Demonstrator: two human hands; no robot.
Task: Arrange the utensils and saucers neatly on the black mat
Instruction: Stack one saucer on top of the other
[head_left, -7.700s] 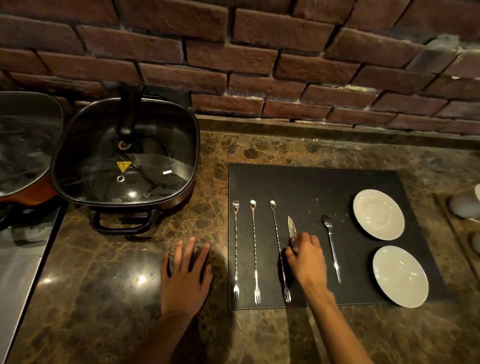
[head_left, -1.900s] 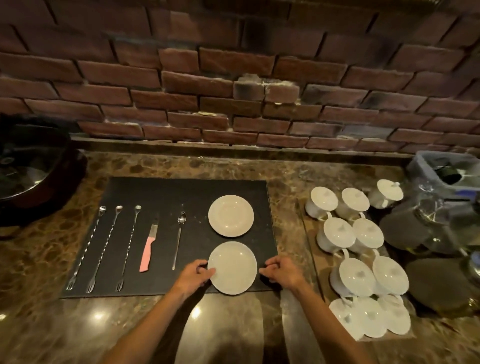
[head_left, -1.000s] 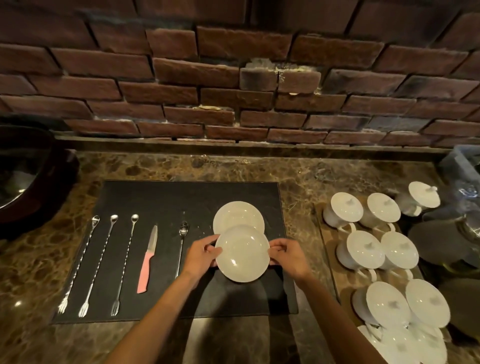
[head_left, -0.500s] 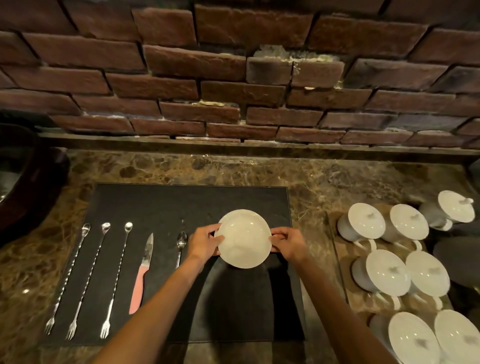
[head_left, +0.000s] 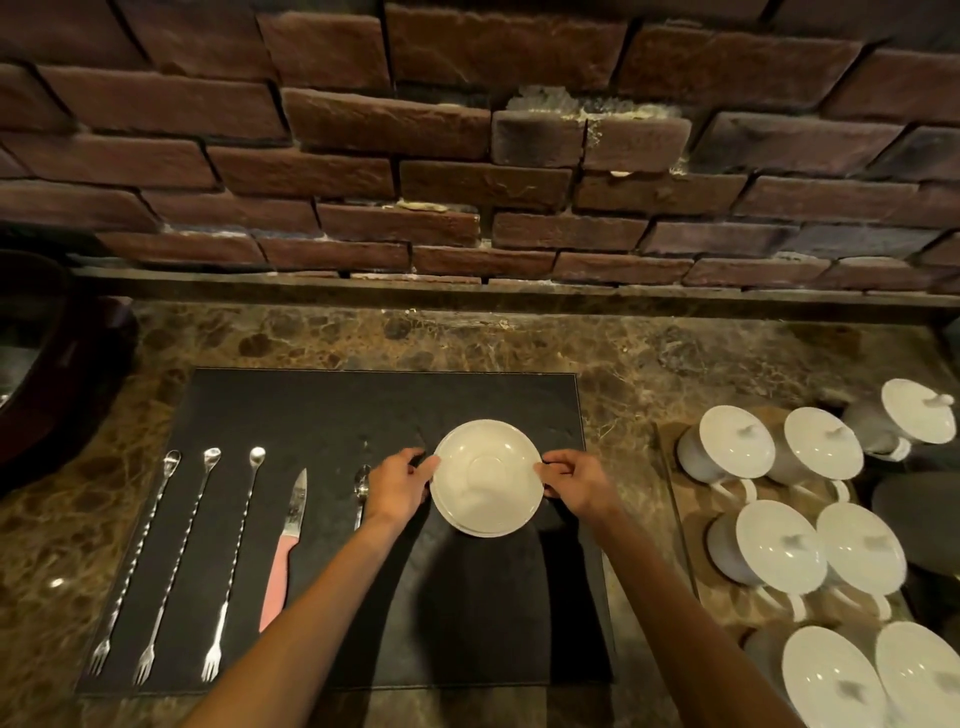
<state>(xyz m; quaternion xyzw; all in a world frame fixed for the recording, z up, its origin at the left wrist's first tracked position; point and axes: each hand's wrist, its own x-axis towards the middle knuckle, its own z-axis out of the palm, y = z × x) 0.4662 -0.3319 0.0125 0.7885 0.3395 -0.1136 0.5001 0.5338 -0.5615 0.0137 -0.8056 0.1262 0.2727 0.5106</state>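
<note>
A black mat (head_left: 332, 410) lies on the marble counter. Two white saucers (head_left: 487, 475) sit stacked on its right half, the lower one showing only as a thin rim. My left hand (head_left: 400, 486) grips the top saucer's left edge and my right hand (head_left: 574, 480) grips its right edge. On the mat's left lie three long twisted forks (head_left: 137, 564), side by side. A pink-handled knife (head_left: 285, 545) lies right of them. A small spoon (head_left: 361, 491) is partly hidden by my left wrist.
Several white lidded cups (head_left: 779, 540) crowd a board on the right of the counter. A dark pan (head_left: 31, 364) sits at the far left. The brick wall (head_left: 467, 156) rises behind the counter's back ledge.
Both hands lifted the near saucer, carried it away from me and set it over the far saucer. The camera moved closer and tilted down.
</note>
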